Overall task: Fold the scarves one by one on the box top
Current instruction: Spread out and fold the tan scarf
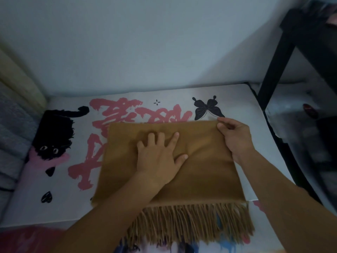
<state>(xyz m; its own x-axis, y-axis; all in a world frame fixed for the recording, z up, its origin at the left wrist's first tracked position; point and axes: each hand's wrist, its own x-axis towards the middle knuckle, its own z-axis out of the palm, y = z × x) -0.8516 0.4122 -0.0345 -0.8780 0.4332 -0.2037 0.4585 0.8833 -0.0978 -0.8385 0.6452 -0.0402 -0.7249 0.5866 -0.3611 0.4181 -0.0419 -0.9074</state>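
A brown scarf (206,172) lies folded into a rough rectangle on the white box top (60,203), which is printed with pink lettering, a black cat and a black butterfly. The scarf's fringe hangs over the box's near edge. My left hand (160,157) presses flat on the middle of the scarf with fingers spread. My right hand (235,137) pinches the scarf's far right corner between thumb and fingers.
A pale wall stands right behind the box. A black frame with a slanted leg (273,70) stands at the right. Grey and cream fabric (14,110) is stacked at the left. The box's front face (209,248) shows a colourful print.
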